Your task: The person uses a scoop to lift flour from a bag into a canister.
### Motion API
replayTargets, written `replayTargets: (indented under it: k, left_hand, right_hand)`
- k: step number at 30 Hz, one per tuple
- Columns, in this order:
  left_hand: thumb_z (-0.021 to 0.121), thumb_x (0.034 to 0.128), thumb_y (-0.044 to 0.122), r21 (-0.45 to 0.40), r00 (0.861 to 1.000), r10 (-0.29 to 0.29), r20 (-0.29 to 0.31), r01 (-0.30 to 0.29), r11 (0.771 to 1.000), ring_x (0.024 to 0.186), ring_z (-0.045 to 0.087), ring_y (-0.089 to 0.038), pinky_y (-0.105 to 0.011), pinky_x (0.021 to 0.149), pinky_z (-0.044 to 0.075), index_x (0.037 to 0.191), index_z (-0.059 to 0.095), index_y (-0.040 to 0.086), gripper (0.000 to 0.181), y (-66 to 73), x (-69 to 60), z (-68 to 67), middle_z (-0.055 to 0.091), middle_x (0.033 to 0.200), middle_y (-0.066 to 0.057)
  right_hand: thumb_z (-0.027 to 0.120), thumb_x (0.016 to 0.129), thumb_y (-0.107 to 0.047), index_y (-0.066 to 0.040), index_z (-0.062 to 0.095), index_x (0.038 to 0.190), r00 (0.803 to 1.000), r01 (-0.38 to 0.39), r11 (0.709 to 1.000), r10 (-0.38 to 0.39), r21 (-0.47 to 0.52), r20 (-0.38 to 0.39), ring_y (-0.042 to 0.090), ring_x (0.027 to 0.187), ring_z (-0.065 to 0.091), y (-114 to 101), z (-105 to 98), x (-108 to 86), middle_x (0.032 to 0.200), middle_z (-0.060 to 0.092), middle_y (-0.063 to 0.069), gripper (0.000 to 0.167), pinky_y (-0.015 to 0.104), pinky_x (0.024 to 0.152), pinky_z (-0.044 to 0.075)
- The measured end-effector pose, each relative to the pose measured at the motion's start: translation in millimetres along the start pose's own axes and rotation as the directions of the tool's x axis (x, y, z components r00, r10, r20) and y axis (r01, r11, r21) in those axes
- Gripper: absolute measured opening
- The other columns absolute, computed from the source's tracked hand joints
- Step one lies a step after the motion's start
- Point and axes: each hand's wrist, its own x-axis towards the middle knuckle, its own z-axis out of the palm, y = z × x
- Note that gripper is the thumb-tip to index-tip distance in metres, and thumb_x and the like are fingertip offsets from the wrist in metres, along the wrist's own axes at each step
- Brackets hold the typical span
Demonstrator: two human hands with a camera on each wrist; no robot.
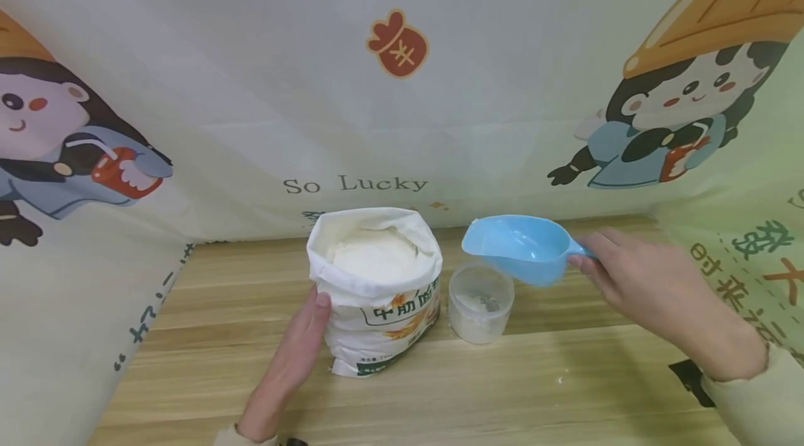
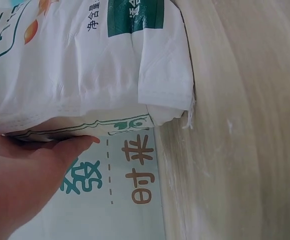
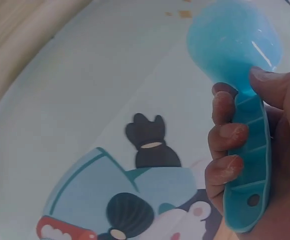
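Note:
A white bag of flour (image 1: 383,320) stands upright with its top rolled down, and pale flour (image 1: 373,254) shows inside. My left hand (image 1: 301,334) rests against the bag's left side; in the left wrist view the thumb (image 2: 75,150) lies along the bag's side, while the other fingers are hidden. My right hand (image 1: 641,278) grips the ribbed handle (image 3: 249,150) of a light blue scoop (image 1: 521,243). The scoop is held above and slightly right of a clear plastic cup (image 1: 480,324), and no flour is visible in its bowl. Some white material shows in the cup.
Bag and cup stand close together on a wood-grain tabletop (image 1: 207,348). A printed cloth (image 1: 264,83) hangs behind the table and along both sides. A small black object (image 1: 691,382) lies by the right sleeve.

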Motion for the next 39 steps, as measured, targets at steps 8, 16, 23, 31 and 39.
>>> replayTargets:
  k: [8, 16, 23, 31, 39]
  left_hand:
    - [0.023, 0.1145, 0.038, -0.028, 1.000, 0.010, -0.011, -0.010, 1.000, 0.152, 0.023, -0.044, -0.060, 0.122, 0.017, 0.165, 0.013, 0.003, 0.062, 4.4, 1.7, 0.1, 0.023, 0.167, -0.024]
    - [0.024, 0.1146, 0.037, -0.022, 1.000, 0.015, -0.007, -0.015, 1.000, 0.153, 0.018, -0.044, -0.060, 0.123, 0.014, 0.164, 0.012, 0.000, 0.063, 7.1, 2.5, 0.2, 0.018, 0.168, -0.023]
    - [0.025, 0.1147, 0.036, -0.023, 1.000, 0.027, -0.008, -0.027, 0.999, 0.153, 0.020, -0.043, -0.059, 0.123, 0.016, 0.164, 0.014, 0.000, 0.062, 6.6, 3.0, 0.6, 0.021, 0.168, -0.023]
    - [0.025, 0.1147, 0.036, -0.024, 1.000, 0.028, -0.012, -0.028, 0.999, 0.154, 0.018, -0.043, -0.059, 0.123, 0.014, 0.164, 0.012, -0.002, 0.063, 7.3, 2.5, 0.8, 0.018, 0.168, -0.023]
    - [0.025, 0.1147, 0.035, -0.030, 0.999, 0.032, -0.015, -0.032, 0.999, 0.153, 0.021, -0.043, -0.059, 0.123, 0.016, 0.164, 0.014, -0.001, 0.062, 5.4, 2.6, 1.6, 0.022, 0.167, -0.023]
  right_hand:
    - [0.064, 0.103, -0.036, -0.010, 0.069, 0.119, 0.996, 0.034, 0.998, -0.030, 0.048, -0.087, 0.017, 0.069, 0.062, -17, -10, 16.7, 0.101, 0.074, 0.006, 0.031, 0.032, 0.049, 0.046]
    - [0.026, 0.106, -0.063, -0.011, 0.068, 0.116, 0.989, 0.079, 0.994, -0.069, 0.074, -0.131, 0.013, 0.067, 0.055, -36, -10, 35.9, 0.091, 0.069, 0.001, 0.067, 0.030, 0.047, 0.041]
    - [0.022, 0.107, -0.062, -0.016, 0.069, 0.106, 0.969, 0.164, 0.985, -0.150, 0.058, -0.194, 0.010, 0.058, 0.047, -49, -10, 53.4, 0.081, 0.062, -0.005, 0.066, 0.027, 0.043, 0.033]
    - [0.073, 0.098, -0.034, -0.014, 0.066, 0.097, 0.966, 0.226, 0.973, -0.229, -0.042, -0.117, 0.012, 0.055, 0.041, -70, -18, 75.0, 0.070, 0.049, -0.005, 0.021, 0.026, 0.041, 0.031]
    - [0.079, 0.094, -0.031, -0.013, 0.069, 0.096, 0.979, 0.204, 0.971, -0.200, -0.125, 0.044, 0.014, 0.056, 0.043, -91, -31, 93.5, 0.070, 0.053, -0.003, 0.021, 0.026, 0.042, 0.034]
